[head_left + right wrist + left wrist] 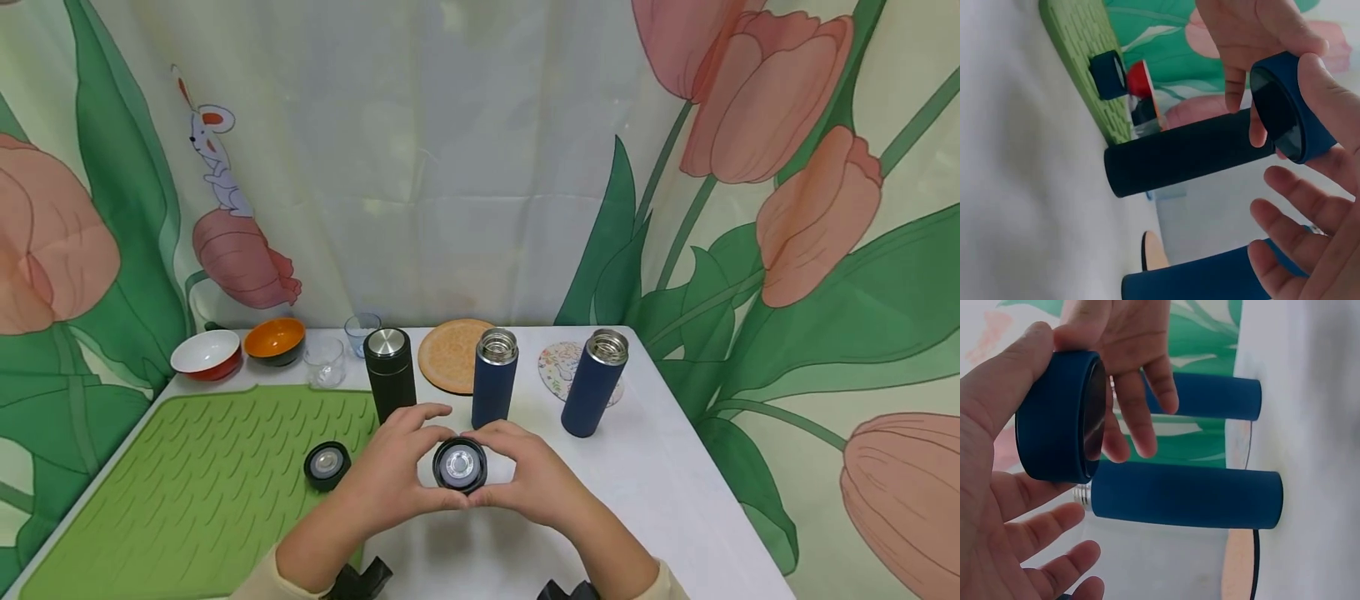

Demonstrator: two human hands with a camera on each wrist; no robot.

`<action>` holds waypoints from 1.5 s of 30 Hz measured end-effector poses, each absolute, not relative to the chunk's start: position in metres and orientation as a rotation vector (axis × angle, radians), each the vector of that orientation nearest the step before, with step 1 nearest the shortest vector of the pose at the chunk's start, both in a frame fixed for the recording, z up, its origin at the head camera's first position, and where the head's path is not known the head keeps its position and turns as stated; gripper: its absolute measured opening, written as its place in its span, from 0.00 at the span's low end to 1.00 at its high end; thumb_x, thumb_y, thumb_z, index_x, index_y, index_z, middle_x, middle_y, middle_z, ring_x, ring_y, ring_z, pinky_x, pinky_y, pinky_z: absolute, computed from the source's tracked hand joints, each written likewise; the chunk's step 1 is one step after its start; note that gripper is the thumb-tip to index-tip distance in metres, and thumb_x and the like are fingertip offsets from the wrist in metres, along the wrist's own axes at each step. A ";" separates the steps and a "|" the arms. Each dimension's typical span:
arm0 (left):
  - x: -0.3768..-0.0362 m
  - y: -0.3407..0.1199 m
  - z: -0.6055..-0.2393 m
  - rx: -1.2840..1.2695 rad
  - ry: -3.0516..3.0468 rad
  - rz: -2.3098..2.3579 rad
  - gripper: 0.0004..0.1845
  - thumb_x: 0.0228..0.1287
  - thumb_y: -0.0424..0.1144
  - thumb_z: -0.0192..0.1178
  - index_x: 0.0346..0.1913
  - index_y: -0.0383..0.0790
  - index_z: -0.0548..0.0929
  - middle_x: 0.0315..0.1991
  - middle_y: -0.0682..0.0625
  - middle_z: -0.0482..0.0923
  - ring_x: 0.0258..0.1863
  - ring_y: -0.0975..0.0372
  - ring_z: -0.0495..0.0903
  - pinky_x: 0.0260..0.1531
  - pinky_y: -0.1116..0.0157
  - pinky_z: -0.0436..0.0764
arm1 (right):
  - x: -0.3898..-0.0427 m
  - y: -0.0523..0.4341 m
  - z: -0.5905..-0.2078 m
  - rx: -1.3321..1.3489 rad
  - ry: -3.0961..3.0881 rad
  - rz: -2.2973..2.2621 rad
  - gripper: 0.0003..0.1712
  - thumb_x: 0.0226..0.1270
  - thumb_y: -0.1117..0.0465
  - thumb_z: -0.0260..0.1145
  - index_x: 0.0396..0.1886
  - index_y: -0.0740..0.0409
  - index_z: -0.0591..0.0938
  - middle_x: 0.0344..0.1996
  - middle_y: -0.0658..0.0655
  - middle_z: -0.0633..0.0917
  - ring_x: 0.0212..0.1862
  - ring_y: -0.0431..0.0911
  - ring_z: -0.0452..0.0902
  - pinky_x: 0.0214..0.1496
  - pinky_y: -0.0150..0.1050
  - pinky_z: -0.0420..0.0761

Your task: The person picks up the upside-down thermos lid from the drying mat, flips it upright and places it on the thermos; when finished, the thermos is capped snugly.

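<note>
Held thing: a dark blue flask lid (459,465), raised just above the near middle of the worktop (675,483), its open underside turned up toward the head camera, showing a pale round insert.
Left hand: the left hand (386,479) has thumb and forefinger curled round the lid's left rim; the other fingers hang loose below.
Right hand: the right hand (525,479) pinches the right rim the same way, fingertips nearly meeting the left hand's over the far edge.
Surroundings: two open blue flasks, one (494,378) just beyond the hands and one (593,382) farther right; a capped black flask (389,374) on the left; a second lid (327,465) lying on the green mat (187,483).
Handling: likely light and rigid, a small stiff cap that won't deform under a pinch; its matte side wall looks grippy rather than slick.
Where to hold: the outer side wall, opposite points across the rim, keeping fingers off the inner insert.
Doubt: whether the insert is a seal or metal disc cannot be told from these views.
</note>
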State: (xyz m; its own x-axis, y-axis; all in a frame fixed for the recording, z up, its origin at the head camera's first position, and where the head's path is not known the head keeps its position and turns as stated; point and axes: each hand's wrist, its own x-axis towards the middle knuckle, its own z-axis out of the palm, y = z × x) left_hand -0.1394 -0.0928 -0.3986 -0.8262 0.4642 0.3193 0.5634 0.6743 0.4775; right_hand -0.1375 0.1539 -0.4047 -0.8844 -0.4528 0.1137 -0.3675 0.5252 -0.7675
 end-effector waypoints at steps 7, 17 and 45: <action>-0.137 -0.091 -0.398 -0.797 -2.719 -0.928 0.41 0.41 0.74 0.79 0.57 0.55 0.89 0.73 0.55 0.75 0.73 0.52 0.71 0.67 0.41 0.76 | -0.135 0.155 -0.401 -0.690 2.667 -1.321 0.40 0.50 0.45 0.87 0.66 0.27 0.84 0.57 0.33 0.83 0.64 0.39 0.79 0.69 0.54 0.79; -0.137 -0.093 -0.400 -0.632 -2.819 -1.023 0.32 0.45 0.64 0.83 0.50 0.50 0.92 0.72 0.51 0.76 0.72 0.48 0.73 0.63 0.42 0.80 | -0.130 0.154 -0.398 -0.826 2.896 -1.225 0.44 0.47 0.51 0.89 0.67 0.26 0.83 0.56 0.33 0.82 0.62 0.35 0.79 0.66 0.46 0.83; -0.139 -0.101 -0.410 -0.711 -2.667 -2.238 0.29 0.86 0.53 0.47 0.64 0.31 0.85 0.72 0.35 0.75 0.59 0.63 0.76 0.55 0.59 0.77 | -0.140 0.153 -0.405 -2.099 3.264 -0.651 0.44 0.48 0.62 0.88 0.67 0.34 0.84 0.56 0.54 0.87 0.56 0.47 0.84 0.59 0.44 0.85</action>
